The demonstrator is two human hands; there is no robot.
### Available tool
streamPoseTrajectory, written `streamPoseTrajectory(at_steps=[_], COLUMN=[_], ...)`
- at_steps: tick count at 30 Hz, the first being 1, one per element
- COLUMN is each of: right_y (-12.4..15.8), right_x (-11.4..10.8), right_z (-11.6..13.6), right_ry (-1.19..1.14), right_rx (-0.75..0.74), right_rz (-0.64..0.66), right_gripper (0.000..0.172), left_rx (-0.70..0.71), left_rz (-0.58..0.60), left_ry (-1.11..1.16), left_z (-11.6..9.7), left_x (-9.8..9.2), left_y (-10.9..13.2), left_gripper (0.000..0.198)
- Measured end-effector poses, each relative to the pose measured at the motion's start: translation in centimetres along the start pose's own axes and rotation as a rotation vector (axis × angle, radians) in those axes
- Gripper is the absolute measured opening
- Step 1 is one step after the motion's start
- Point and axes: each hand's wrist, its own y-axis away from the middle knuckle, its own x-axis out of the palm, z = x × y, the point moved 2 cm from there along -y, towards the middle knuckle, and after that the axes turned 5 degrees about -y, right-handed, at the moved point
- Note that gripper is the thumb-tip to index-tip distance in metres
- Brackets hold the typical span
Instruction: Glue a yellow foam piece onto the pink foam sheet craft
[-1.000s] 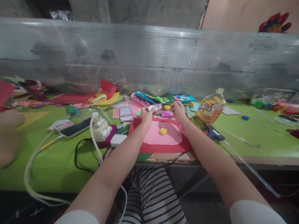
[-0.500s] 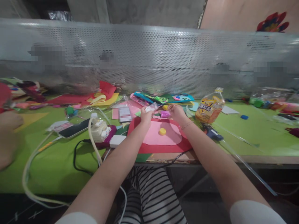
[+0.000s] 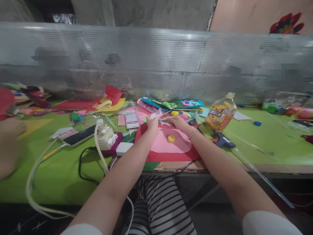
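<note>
My left hand (image 3: 152,122) is closed on a small clear plastic bag (image 3: 156,114) with something white in it, above the far edge of the red sheet. My right hand (image 3: 179,124) is beside it, palm down, its fingers bent together toward the left hand; what they hold, if anything, is hidden. Between my forearms, a round yellow cap (image 3: 171,138) rests on a rounded pink sheet (image 3: 168,148), which lies on the red sheet (image 3: 179,158). Just beyond my right hand are a yellow lump (image 3: 174,113) and a pink lump (image 3: 184,116).
An orange-labelled bottle (image 3: 221,112) and a dark glue gun (image 3: 223,141) are on the right. To my left are a power strip (image 3: 109,143) with cables and a phone (image 3: 80,135). Another person's hand (image 3: 12,129) is at far left. A perforated metal screen (image 3: 156,65) borders the back.
My right hand has moved left and lowered toward my left hand, covering the purple packet seen before. My left hand stays nearly in place with the bag.
</note>
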Motion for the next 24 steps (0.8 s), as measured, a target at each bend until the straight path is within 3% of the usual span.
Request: streamPoseTrajectory(at_steps=[8,12,19,24], right_y=[-0.9,-0.7,-0.5,0.1], right_x=[-0.9,-0.8,-0.6,-0.6], right_z=[-0.5,0.4,0.8,1.4], right_ry=[-0.061,-0.109,-0.002,0.115], right_rx=[-0.013,-0.109,-0.169,-0.197], right_rz=[-0.151,-0.203,-0.064,0.028], right_gripper=[0.025,0.025,0.021,0.017], left_rx=[-0.167,-0.146,-0.132,-0.054], left_rz=[0.138,0.138,0.222,0.202], left_ry=[0.077,0.086,0.047,-0.016], left_z=[-0.6,-1.2,-1.1,-0.3], left_x=[0.9,0.8,0.9,0.8], left_y=[1.7,1.9,2.2,1.6], left_gripper=[0.034,0.031,0.034,0.041])
